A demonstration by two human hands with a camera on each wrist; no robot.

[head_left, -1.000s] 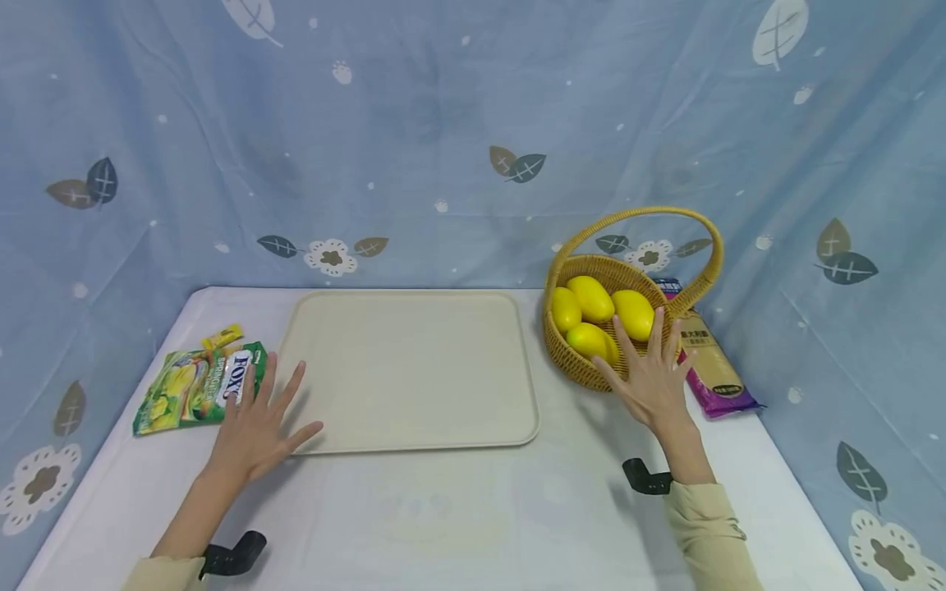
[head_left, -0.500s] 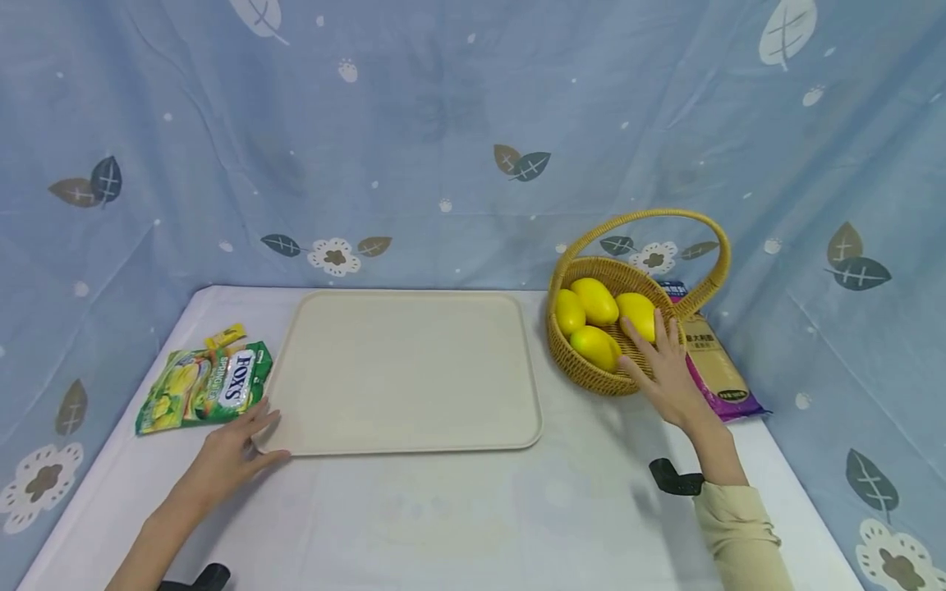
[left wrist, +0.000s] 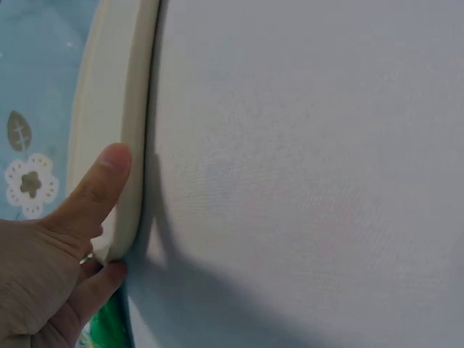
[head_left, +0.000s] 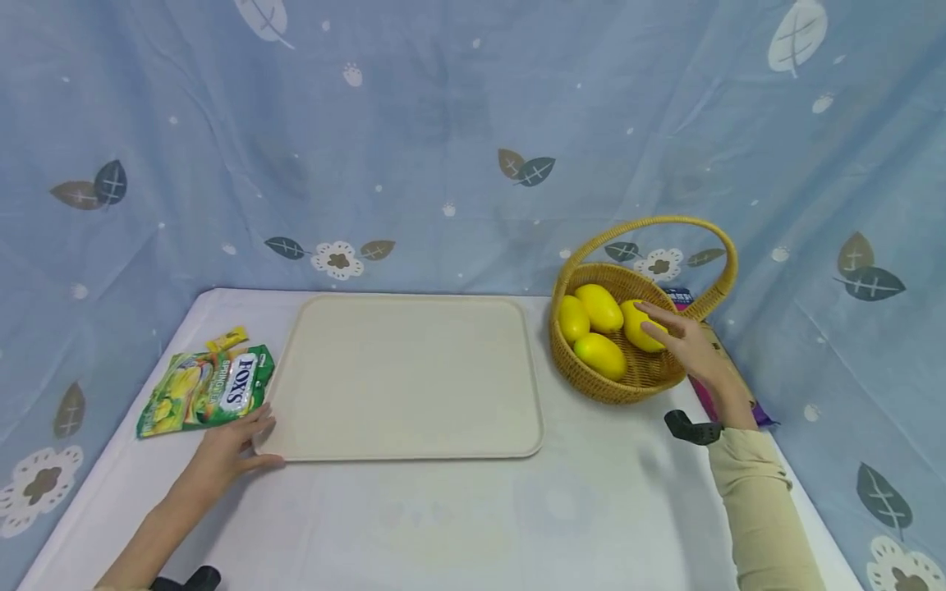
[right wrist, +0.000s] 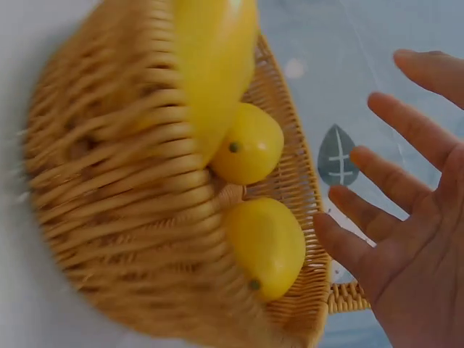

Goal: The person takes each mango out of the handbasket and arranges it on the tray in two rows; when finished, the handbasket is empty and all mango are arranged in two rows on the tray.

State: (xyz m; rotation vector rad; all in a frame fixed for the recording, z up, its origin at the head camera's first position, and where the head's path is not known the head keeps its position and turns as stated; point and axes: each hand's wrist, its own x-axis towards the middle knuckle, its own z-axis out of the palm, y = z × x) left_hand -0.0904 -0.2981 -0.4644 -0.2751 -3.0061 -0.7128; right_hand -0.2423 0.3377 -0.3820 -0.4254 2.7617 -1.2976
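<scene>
my left grip [head_left: 225, 453] pinches the tray [head_left: 406, 373] at its near corner; my right grip [head_left: 683, 341], fingers spread, reaches over the basket [head_left: 628, 386] mangoes [head_left: 600, 355].

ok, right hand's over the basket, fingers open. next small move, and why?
Probably close the right hand around the rightmost mango. Its straight fingers already reach that fruit inside the basket but grip nothing, while the left hand holds the near corner of the tray, which has nothing on it.
</scene>
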